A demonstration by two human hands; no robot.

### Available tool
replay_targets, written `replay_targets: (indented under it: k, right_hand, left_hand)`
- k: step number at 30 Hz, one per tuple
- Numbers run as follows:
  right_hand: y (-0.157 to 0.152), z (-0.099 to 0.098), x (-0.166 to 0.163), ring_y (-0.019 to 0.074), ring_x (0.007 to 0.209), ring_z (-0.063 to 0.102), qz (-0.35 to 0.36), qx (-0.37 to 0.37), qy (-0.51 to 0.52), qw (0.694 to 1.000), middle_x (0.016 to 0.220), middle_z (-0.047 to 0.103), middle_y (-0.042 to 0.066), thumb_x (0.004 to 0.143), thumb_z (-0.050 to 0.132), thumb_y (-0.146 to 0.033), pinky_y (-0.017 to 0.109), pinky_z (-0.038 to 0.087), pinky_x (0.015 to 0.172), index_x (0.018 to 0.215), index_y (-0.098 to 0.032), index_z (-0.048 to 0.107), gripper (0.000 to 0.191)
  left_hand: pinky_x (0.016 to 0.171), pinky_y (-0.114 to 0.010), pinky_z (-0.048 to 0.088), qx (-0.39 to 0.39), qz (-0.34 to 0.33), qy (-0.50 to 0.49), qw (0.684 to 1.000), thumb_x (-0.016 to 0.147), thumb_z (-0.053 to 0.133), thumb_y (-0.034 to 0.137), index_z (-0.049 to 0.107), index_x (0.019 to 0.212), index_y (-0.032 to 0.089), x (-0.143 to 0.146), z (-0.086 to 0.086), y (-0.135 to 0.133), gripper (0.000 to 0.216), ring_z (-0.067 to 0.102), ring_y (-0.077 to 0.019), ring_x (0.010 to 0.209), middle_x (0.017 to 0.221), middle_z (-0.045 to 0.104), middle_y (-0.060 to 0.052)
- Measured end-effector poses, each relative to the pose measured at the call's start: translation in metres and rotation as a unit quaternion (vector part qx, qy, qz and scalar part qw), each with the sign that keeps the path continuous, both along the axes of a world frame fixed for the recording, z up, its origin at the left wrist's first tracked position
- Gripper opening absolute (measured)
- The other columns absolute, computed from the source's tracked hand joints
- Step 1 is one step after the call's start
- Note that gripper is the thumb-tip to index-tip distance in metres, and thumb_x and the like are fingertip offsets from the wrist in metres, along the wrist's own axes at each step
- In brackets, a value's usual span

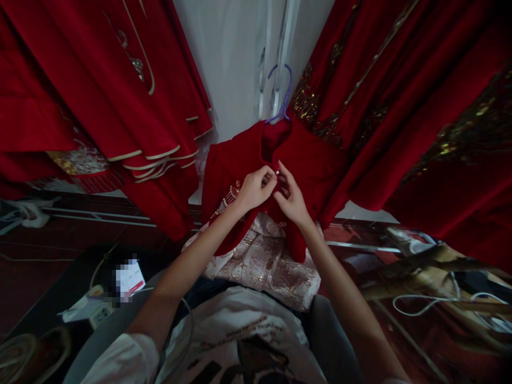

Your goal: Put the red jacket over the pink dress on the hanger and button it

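A red jacket hangs in front of me on a purple hanger, its collar facing up. Both my hands are at the front opening, just under the collar. My left hand is closed in a pinch at the jacket's edge; what lies between the fingertips is too small to make out. My right hand has its thumb and fingers curved around the other edge, beside a small white button. Beaded trim shows on the jacket's left side. Pale pink brocade fabric spreads below it, over my lap.
Red garments with pale edging hang at left; red garments with gold sequins hang at right. A white cabinet stands behind. A power strip lies at lower left. Cables and wooden pieces lie at right.
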State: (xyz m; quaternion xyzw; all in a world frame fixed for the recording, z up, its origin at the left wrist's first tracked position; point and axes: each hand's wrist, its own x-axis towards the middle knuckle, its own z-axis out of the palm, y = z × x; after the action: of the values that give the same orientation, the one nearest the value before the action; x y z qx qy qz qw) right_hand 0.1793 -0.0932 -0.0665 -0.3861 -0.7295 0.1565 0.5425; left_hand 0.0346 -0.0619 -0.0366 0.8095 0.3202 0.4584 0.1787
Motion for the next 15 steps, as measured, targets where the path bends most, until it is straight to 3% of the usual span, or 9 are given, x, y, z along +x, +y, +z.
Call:
replay_targets:
  k: [3,5,7,9,11,13,15]
  right_hand:
    - [-0.015,-0.018,-0.008,0.0302,0.148,0.017,-0.011,0.05,-0.106,0.993,0.163,0.007,0.01,0.074,0.069,-0.027,0.053,0.03,0.115,0.156,-0.024,0.004,0.105]
    - [-0.023,-0.029,-0.008,0.0306,0.149,0.014,-0.042,0.064,-0.17,0.983,0.163,-0.003,0.01,0.074,0.067,-0.02,0.052,0.029,0.116,0.157,-0.022,0.003,0.105]
    - [-0.027,-0.037,-0.002,0.0265,0.145,0.027,-0.082,0.066,-0.192,0.976,0.162,0.008,0.008,0.077,0.056,-0.009,0.047,0.034,0.114,0.156,-0.024,0.012,0.092]
    - [-0.028,-0.04,0.007,0.0217,0.136,0.043,-0.113,0.07,-0.177,0.975,0.155,0.035,0.006,0.078,0.05,-0.004,0.042,0.04,0.11,0.15,-0.026,0.031,0.078]
    - [-0.029,-0.036,0.019,0.0197,0.12,0.057,-0.143,0.081,-0.134,0.977,0.135,0.059,0.005,0.081,0.051,-0.006,0.038,0.046,0.104,0.138,-0.026,0.05,0.06]
    - [-0.03,-0.026,0.028,0.0193,0.104,0.063,-0.19,0.1,-0.082,0.973,0.113,0.069,0.004,0.083,0.057,-0.012,0.036,0.05,0.096,0.12,-0.024,0.064,0.039]
    - [-0.033,-0.011,0.033,0.0192,0.094,0.064,-0.241,0.116,-0.04,0.963,0.099,0.07,0.005,0.083,0.063,-0.02,0.036,0.051,0.089,0.104,-0.022,0.071,0.023]
  left_hand:
    - [0.073,-0.023,0.052,-0.068,-0.022,-0.074,0.995,0.093,0.045,0.025,0.057,0.092,0.019,0.001,-0.013,-0.004,0.013,0.065,-0.0121,0.077,0.086,0.067,-0.001]
    - [0.074,-0.023,0.054,-0.108,-0.04,-0.111,0.987,0.094,0.044,0.029,0.058,0.097,0.02,-0.001,-0.02,-0.006,0.018,0.066,-0.0122,0.081,0.094,0.069,-0.002]
    - [0.072,-0.024,0.056,-0.153,-0.061,-0.141,0.976,0.096,0.041,0.032,0.06,0.104,0.019,-0.004,-0.027,-0.007,0.025,0.067,-0.0131,0.084,0.102,0.069,-0.004]
    - [0.073,-0.026,0.058,-0.178,-0.064,-0.146,0.971,0.097,0.037,0.036,0.061,0.11,0.019,-0.006,-0.033,-0.009,0.032,0.068,-0.0154,0.09,0.11,0.069,-0.006]
    - [0.087,-0.031,0.056,-0.159,-0.037,-0.119,0.979,0.098,0.036,0.037,0.063,0.114,0.02,-0.008,-0.04,-0.01,0.036,0.065,-0.0182,0.105,0.119,0.066,-0.007]
    - [0.105,-0.036,0.046,-0.12,-0.004,-0.083,0.989,0.099,0.035,0.036,0.065,0.115,0.021,-0.009,-0.045,-0.012,0.037,0.059,-0.019,0.118,0.126,0.064,-0.007]
    - [0.113,-0.037,0.038,-0.098,0.007,-0.057,0.994,0.1,0.035,0.034,0.066,0.115,0.021,-0.008,-0.049,-0.015,0.037,0.055,-0.0184,0.124,0.129,0.062,-0.006]
